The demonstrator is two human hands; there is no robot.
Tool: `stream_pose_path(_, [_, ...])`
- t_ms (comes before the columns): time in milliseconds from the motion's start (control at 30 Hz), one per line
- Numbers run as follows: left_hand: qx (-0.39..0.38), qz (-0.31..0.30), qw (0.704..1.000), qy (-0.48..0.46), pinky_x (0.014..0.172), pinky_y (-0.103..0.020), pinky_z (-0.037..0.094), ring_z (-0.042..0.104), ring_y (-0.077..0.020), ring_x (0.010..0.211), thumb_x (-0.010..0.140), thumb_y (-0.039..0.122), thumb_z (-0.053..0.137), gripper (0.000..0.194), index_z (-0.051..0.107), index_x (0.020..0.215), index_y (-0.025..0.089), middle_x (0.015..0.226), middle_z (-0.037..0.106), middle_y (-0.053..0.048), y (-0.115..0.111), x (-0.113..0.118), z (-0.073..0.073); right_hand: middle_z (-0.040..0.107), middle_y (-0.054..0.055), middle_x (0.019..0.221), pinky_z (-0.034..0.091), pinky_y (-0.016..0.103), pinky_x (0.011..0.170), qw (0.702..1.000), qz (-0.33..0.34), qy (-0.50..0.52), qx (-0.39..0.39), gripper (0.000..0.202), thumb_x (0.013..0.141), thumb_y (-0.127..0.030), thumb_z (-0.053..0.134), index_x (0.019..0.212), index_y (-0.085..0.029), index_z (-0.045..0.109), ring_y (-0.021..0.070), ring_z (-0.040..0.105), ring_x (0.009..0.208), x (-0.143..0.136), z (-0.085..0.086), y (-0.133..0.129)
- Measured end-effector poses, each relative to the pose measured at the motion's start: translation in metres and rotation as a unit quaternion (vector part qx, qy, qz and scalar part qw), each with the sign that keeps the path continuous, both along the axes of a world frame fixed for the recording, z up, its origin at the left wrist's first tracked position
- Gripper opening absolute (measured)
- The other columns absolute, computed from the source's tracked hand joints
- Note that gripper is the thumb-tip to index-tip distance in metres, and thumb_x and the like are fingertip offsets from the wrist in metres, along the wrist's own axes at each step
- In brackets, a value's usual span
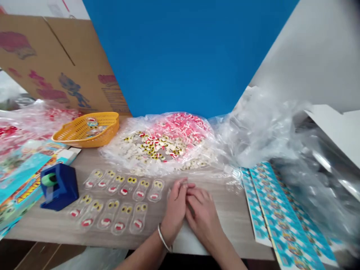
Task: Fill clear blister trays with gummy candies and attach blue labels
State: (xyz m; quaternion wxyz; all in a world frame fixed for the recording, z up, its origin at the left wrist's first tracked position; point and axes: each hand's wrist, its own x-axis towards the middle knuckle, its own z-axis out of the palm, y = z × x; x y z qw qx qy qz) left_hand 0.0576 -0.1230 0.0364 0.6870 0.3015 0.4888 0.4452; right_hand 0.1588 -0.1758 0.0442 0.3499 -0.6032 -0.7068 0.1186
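My left hand (176, 202) and my right hand (201, 206) meet over the grey table (225, 210), fingers curled together near its middle. What they pinch between the fingertips is too small and hidden to name. Left of them lie two rows of clear plastic blisters (140, 190), each with yellow-and-black eye pieces and a red-and-white mouth piece. Beyond my hands, an open plastic bag (135, 159) spreads out with loose eye pieces (161, 146) and pink-and-white pieces (182, 125) on it.
A blue tape dispenser (63, 187) and a yellow basket (108, 131) stand left. Blue printed card sheets (275, 210) lie right, partly under crumpled clear plastic (253, 123). A blue panel (185, 56) and a cardboard box (75, 48) rise behind.
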Motion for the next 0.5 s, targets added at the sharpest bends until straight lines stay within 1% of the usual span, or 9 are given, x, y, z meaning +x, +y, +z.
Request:
stream_pose_path(67, [0.018,0.052,0.999,-0.002,0.082,-0.035,0.053,0.070,-0.0233,0.092,0.086,0.036,0.067,0.035,0.062,0.118,0.023,0.109,0.073,-0.011,0.026,-0.007,0.009,0.068,0.008,0.112,0.046,0.040,0.094,0.999,0.033,0.040,0.012,0.019,0.092,-0.018,0.054,0.106,-0.023,0.066,0.0245,0.059,0.108,0.004,0.012,0.030])
stream_pose_path(133, [0.027,0.100,0.994,-0.024,0.071,-0.031,0.054,0.071,-0.0198,0.080,0.086,0.038,0.066,0.041,0.056,0.123,0.024,0.109,0.072,-0.010,0.054,-0.014,0.018,0.069,0.008,0.108,0.047,0.036,0.093,0.998,0.028,0.054,0.009,0.020,0.094,-0.017,0.050,0.105,-0.023,0.066,0.0223,0.062,0.104,0.011,0.019,0.069])
stream_pose_path(200, [0.027,0.143,0.988,-0.053,0.064,-0.028,0.053,0.070,-0.0166,0.071,0.086,0.039,0.065,0.042,0.052,0.122,0.024,0.109,0.071,-0.009,0.079,-0.018,0.022,0.070,0.007,0.102,0.048,0.032,0.087,1.000,0.007,0.013,-0.022,0.024,0.093,-0.014,0.047,0.105,-0.022,0.067,0.0210,0.064,0.097,0.015,0.021,0.111])
stream_pose_path(233, [0.026,0.161,0.984,-0.064,0.062,-0.028,0.053,0.070,-0.0158,0.069,0.085,0.040,0.065,0.041,0.050,0.121,0.024,0.110,0.070,-0.008,0.088,-0.019,0.022,0.070,0.007,0.099,0.048,0.031,0.084,0.999,-0.005,-0.024,-0.043,0.025,0.093,-0.013,0.047,0.104,-0.021,0.068,0.0207,0.065,0.094,0.014,0.021,0.131])
stream_pose_path(300, [0.022,0.185,0.980,-0.075,0.063,-0.028,0.053,0.071,-0.0158,0.071,0.084,0.041,0.067,0.043,0.049,0.119,0.025,0.115,0.068,-0.008,0.099,-0.019,0.015,0.070,0.007,0.098,0.047,0.029,0.078,0.990,-0.024,-0.113,-0.086,0.024,0.094,-0.014,0.047,0.100,-0.022,0.070,0.0201,0.066,0.090,0.011,0.018,0.167])
stream_pose_path(367, [0.010,0.190,0.979,-0.078,0.065,-0.029,0.055,0.072,-0.0170,0.076,0.083,0.039,0.069,0.047,0.047,0.121,0.026,0.122,0.065,-0.010,0.102,-0.018,0.004,0.070,0.008,0.100,0.046,0.028,0.075,0.972,-0.033,-0.200,-0.116,0.024,0.096,-0.016,0.047,0.097,-0.022,0.070,0.0196,0.067,0.089,0.004,0.014,0.194])
stream_pose_path(433, [-0.002,0.189,0.979,-0.079,0.067,-0.031,0.056,0.073,-0.0181,0.079,0.081,0.035,0.071,0.053,0.045,0.126,0.026,0.128,0.062,-0.012,0.102,-0.016,-0.007,0.070,0.009,0.103,0.046,0.028,0.074,0.956,-0.030,-0.258,-0.137,0.021,0.096,-0.018,0.049,0.098,-0.022,0.070,0.0199,0.068,0.090,-0.004,0.009,0.212])
stream_pose_path(500, [-0.008,0.189,0.979,-0.081,0.067,-0.032,0.057,0.072,-0.0182,0.078,0.080,0.034,0.072,0.058,0.043,0.130,0.026,0.131,0.060,-0.013,0.101,-0.015,-0.015,0.071,0.010,0.103,0.046,0.029,0.072,0.946,-0.024,-0.285,-0.153,0.017,0.094,-0.018,0.053,0.100,-0.021,0.069,0.0217,0.069,0.088,-0.010,0.004,0.222])
